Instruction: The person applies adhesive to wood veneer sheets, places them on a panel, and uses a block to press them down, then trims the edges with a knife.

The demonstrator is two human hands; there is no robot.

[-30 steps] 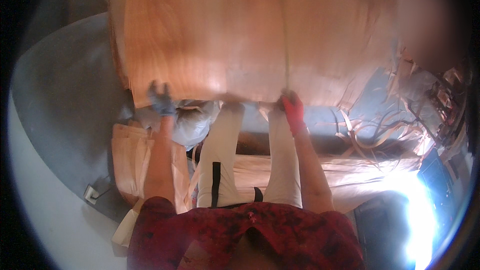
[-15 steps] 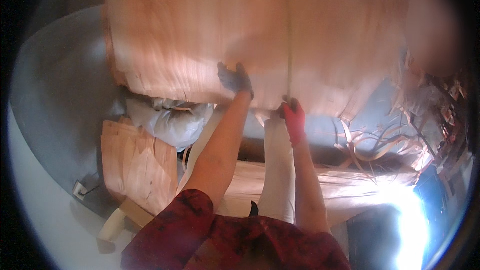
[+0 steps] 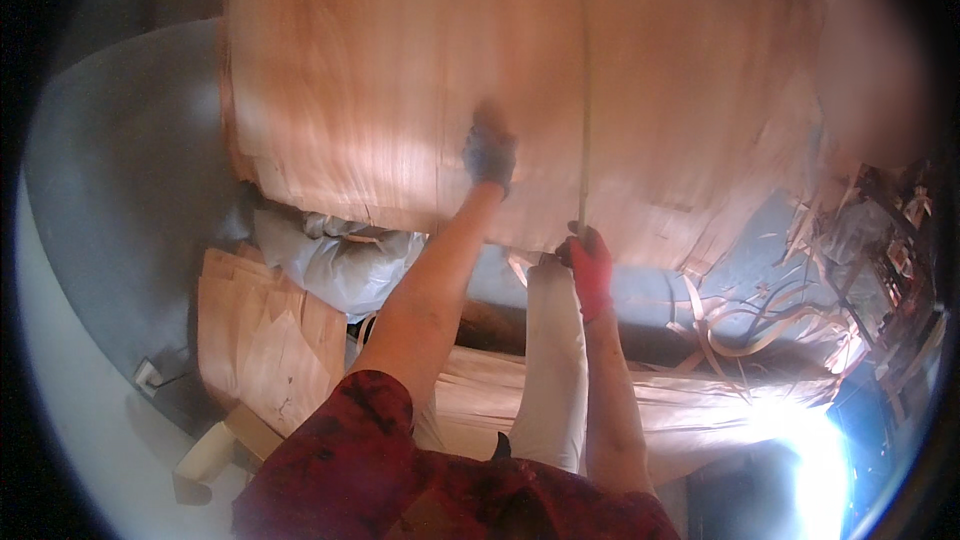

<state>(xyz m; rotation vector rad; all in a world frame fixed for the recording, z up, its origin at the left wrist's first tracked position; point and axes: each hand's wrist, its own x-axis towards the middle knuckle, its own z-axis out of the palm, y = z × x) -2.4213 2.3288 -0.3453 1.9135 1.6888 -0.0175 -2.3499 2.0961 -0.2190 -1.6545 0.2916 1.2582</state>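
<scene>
A broad stack of reddish-brown wood veneer sheets fills the upper middle of the head view. My left hand, in a dark grey glove, is over the top sheet near its front edge; its fingers are smeared by motion. At the front edge of the stack, my right hand, in a red glove with dark fingertips, is closed on the near end of a long thin stick. The stick runs away from me across the sheets, nearly straight. Whether it lies flat on them I cannot tell.
Below the stack at left are a pale plastic bag and smaller veneer pieces. Curled veneer strips and scraps lie at right. More long sheets lie behind my legs. A cardboard box is at lower left.
My left hand has shifted right and its fingers, spread before, are blurred. My right hand sits lower in the picture, still on the stick. The whole view has shifted slightly.
</scene>
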